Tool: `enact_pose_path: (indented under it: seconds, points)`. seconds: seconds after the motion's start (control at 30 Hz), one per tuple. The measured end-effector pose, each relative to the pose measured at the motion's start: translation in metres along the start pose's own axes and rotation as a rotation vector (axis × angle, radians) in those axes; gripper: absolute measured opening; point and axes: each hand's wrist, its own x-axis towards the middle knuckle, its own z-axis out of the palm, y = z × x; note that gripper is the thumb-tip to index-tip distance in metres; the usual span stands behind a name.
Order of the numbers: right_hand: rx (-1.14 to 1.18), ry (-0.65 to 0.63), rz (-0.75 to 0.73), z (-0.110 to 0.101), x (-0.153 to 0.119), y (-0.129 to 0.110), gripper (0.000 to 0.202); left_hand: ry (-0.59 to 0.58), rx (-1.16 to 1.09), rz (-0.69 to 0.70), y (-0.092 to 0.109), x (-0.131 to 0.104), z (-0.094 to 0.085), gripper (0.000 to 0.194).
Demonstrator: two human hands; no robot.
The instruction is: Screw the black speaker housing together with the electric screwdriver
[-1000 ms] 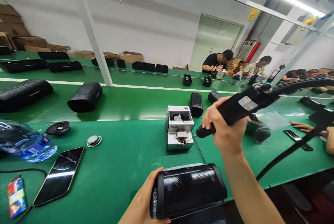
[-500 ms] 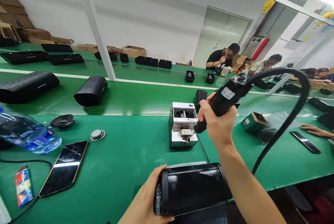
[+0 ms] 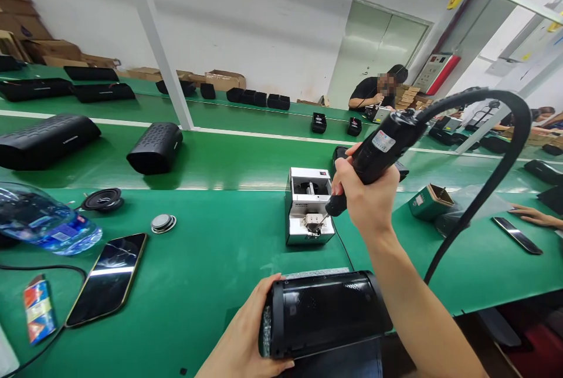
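My right hand (image 3: 367, 199) grips a black electric screwdriver (image 3: 378, 152) whose thick cable loops up and to the right. The bit tip rests at the front slot of a small white screw feeder box (image 3: 308, 205) on the green table. My left hand (image 3: 248, 337) holds the left end of a black cylindrical speaker housing (image 3: 325, 313), which lies on its side at the table's near edge.
A phone (image 3: 108, 278), a water bottle (image 3: 39, 222), a loose speaker driver (image 3: 103, 199), a round metal part (image 3: 163, 223) and a small packet (image 3: 38, 309) lie at left. Black speakers (image 3: 155, 147) sit on the conveyor. Another person's hand (image 3: 530, 215) and a green box (image 3: 428, 202) are at right.
My right hand brought the screwdriver left and down, so its tip now meets the feeder box. The view shifted slightly; the left hand stayed on the speaker housing.
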Motion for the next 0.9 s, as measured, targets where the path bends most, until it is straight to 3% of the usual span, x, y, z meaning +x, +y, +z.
enact_pose_path:
  seconds: [0.13,0.17,0.2,0.33,0.4,0.77,0.9]
  points:
    - [0.153,-0.416,0.011,-0.002,0.007,0.001,0.02,0.024,0.017,0.004,0.003,0.0,0.0,0.121]
    - [0.169,-0.472,0.011,-0.002,0.007,0.001,0.02,0.034,0.016,0.01,0.004,0.0,0.0,0.12]
    - [0.168,-0.465,0.007,-0.001,0.007,0.002,0.019,0.037,0.014,0.012,0.004,0.0,0.0,0.118]
    - [0.098,-0.132,-0.022,0.004,0.001,0.002,0.018,0.018,0.002,0.003,0.007,0.002,-0.001,0.117]
    - [0.082,-0.065,-0.013,0.004,-0.003,0.001,0.019,0.01,-0.009,0.004,0.009,0.002,-0.002,0.116]
    - [0.078,-0.144,0.017,0.0,-0.011,-0.004,0.021,0.032,-0.033,0.02,0.007,0.001,-0.001,0.11]
    - [0.089,-0.158,0.047,-0.018,-0.017,-0.017,0.019,0.039,-0.035,0.028,0.002,-0.001,0.002,0.111]
